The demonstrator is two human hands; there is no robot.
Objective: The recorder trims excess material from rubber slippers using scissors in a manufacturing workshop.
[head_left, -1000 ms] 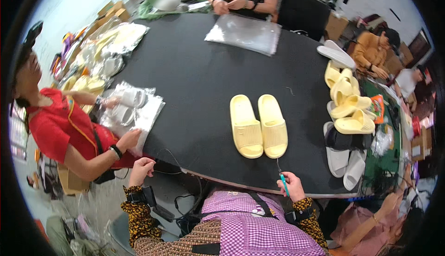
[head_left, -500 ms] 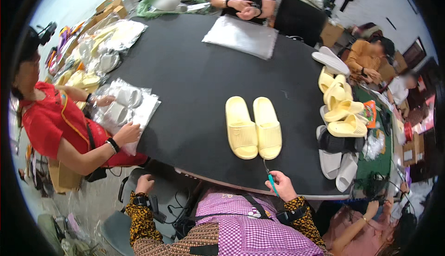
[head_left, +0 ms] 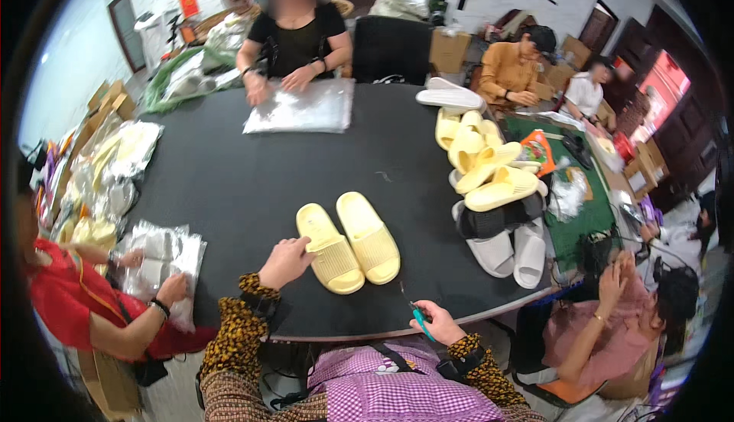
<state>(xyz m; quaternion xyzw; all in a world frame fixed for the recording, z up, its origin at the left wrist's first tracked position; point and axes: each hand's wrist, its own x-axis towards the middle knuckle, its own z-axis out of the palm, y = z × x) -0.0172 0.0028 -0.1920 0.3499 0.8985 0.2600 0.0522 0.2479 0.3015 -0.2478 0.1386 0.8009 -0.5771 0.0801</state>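
Note:
A pair of yellow ribbed slippers lies side by side on the dark table, toes toward me. My left hand (head_left: pixel 286 262) is at the outer edge of the left slipper (head_left: pixel 336 261), its bent fingers closed on it beside the strap. The right slipper (head_left: pixel 373 248) lies against it, untouched. In my right hand (head_left: pixel 441 322) is a pair of teal-handled scissors (head_left: pixel 420 319). Their thin metal blades point up and left, just short of the right slipper's toe.
Yellow, white, grey and black slippers (head_left: pixel 497 185) are piled at the table's right. Clear plastic bags (head_left: pixel 302 112) lie before a person in black across the table (head_left: pixel 202 166). On the left, a person in red handles bagged grey slippers (head_left: pixel 157 258). Other people sit at right.
My left hand has come up from beside the table onto the left slipper. The scissors stay in my right hand. The view has turned right, and the person opposite now touches the bags.

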